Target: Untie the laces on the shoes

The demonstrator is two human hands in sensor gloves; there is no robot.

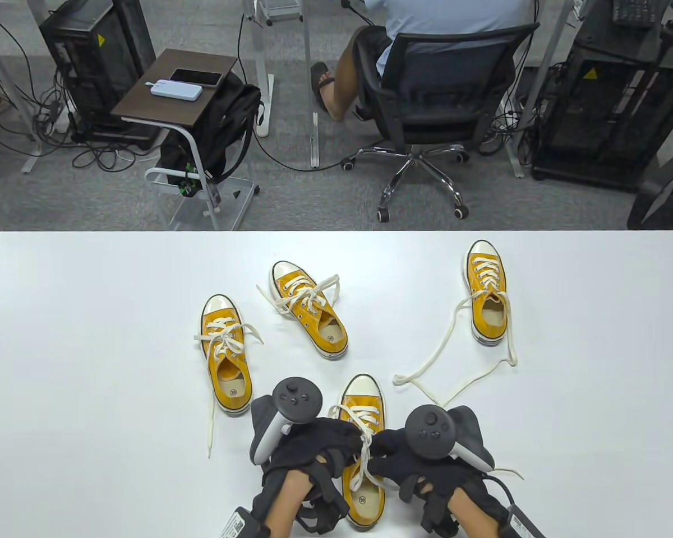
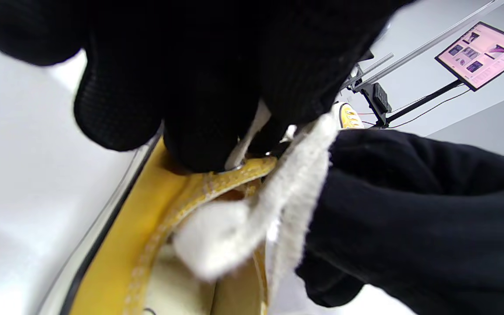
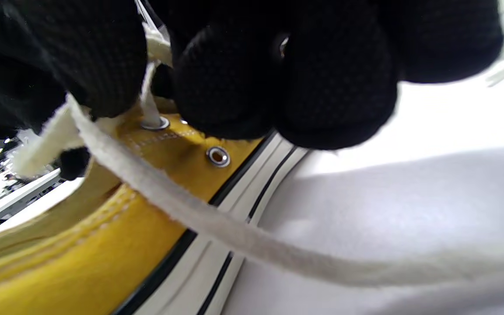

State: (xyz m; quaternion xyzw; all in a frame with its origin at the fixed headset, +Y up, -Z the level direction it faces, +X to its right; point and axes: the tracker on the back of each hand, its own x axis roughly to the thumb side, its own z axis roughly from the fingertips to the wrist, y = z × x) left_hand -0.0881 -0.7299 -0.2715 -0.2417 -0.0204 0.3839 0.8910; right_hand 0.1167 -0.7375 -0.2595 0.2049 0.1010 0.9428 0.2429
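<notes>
Several yellow canvas shoes with cream laces lie on the white table (image 1: 90,314). The nearest shoe (image 1: 363,403) sits at the front centre, toe pointing away. Both gloved hands are over its lacing. My left hand (image 1: 328,443) pinches the lace (image 2: 252,131) at the shoe's top eyelets. My right hand (image 1: 390,448) pinches the lace (image 3: 147,94) just above an eyelet (image 3: 155,124), and a loose strand (image 3: 217,227) runs off across the table. The knot itself is hidden between the fingers.
Two shoes with tied laces lie at centre left (image 1: 226,358) and centre (image 1: 309,316). A shoe (image 1: 487,291) at the right has its laces (image 1: 426,364) trailing loose over the table. Beyond the far edge are a chair and a small cart.
</notes>
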